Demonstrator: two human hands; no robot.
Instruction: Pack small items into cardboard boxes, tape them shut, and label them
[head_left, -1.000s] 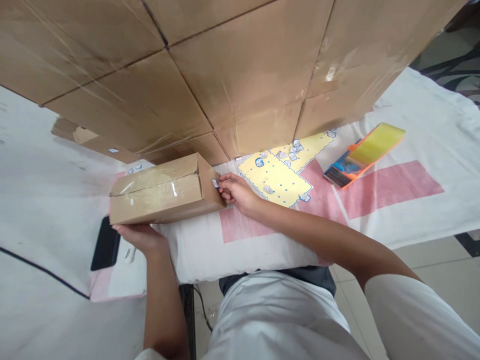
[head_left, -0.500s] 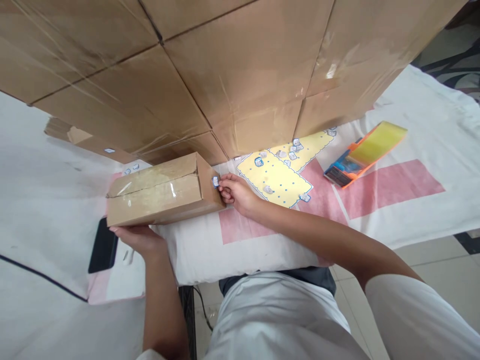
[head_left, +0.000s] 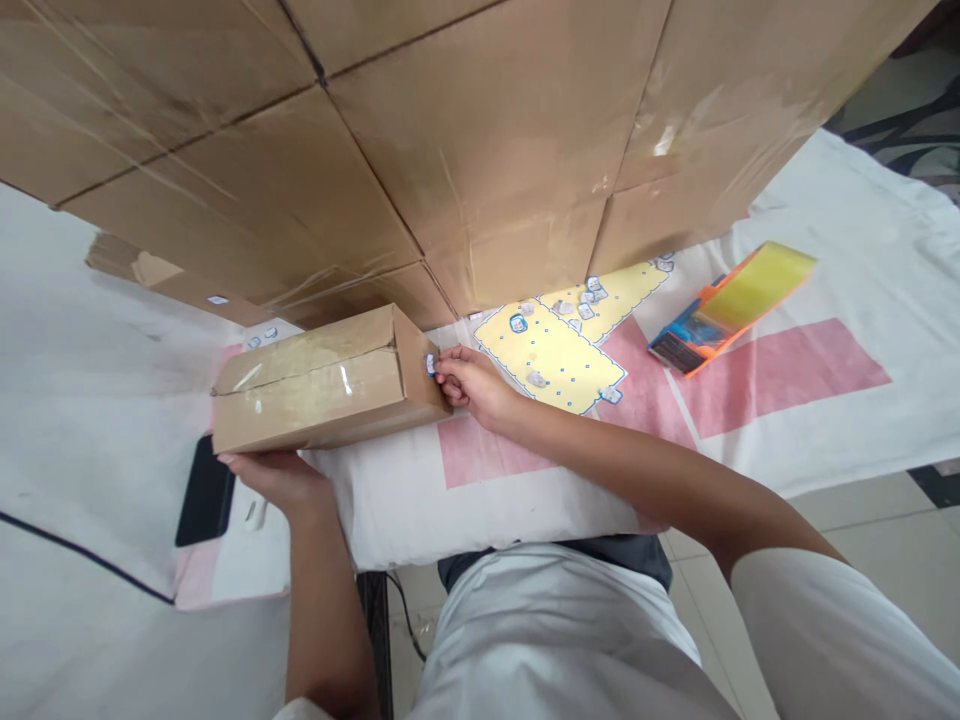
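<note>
A small taped cardboard box [head_left: 311, 370] sits at an angle over the near left of the table, its seam side up. My left hand [head_left: 277, 480] supports its lower left corner from below, the fingers mostly hidden under it. My right hand [head_left: 476, 385] is closed in a pinch at the box's right end. Between thumb and forefinger is the edge of a small blue-and-white sticker [head_left: 430, 364], which lies against that end face. Right of this hand, yellow scalloped sheets [head_left: 559, 355] carry several loose stickers.
Large stacked cardboard boxes [head_left: 510, 150] form a wall behind. An orange tape dispenser [head_left: 727, 310] with yellow tape lies on the right of the pink-and-white cloth [head_left: 787, 385]. At left are a black phone [head_left: 205, 490], a small white object [head_left: 255, 515] and a cable [head_left: 82, 555].
Almost nothing differs. The sticker on the box end appears slightly tilted at my right fingertips; both hands and the box stay in place.
</note>
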